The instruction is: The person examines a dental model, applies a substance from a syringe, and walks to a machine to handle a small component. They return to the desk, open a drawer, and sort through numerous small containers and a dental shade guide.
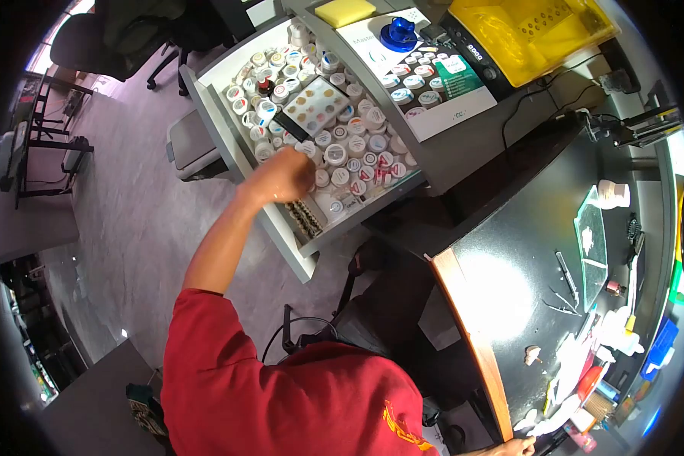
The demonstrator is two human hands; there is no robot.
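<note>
My left hand (287,175) is inside the pulled-out drawer (220,125), curled closed over the jars and slightly blurred; its fingertips are hidden beneath it. Small round white-lidded jars (336,155) are packed around it, some with red marks on the lids. Just beyond the hand, a pale shade palette (317,106) with brown and grey spots lies on the jars. A row of small dark-and-gold pieces (304,218) is by my wrist. At the lower right, my right hand (518,447) is at the bench's wooden edge (475,346), fingers bent beside white items, partly cut off.
On the cabinet top are a product box (452,114), a blue round holder (400,33) and a yellow tray (528,34). The black bench (501,228) bears tweezers (561,305), a glass slab (591,247) and clutter. Office chairs stand at the upper left.
</note>
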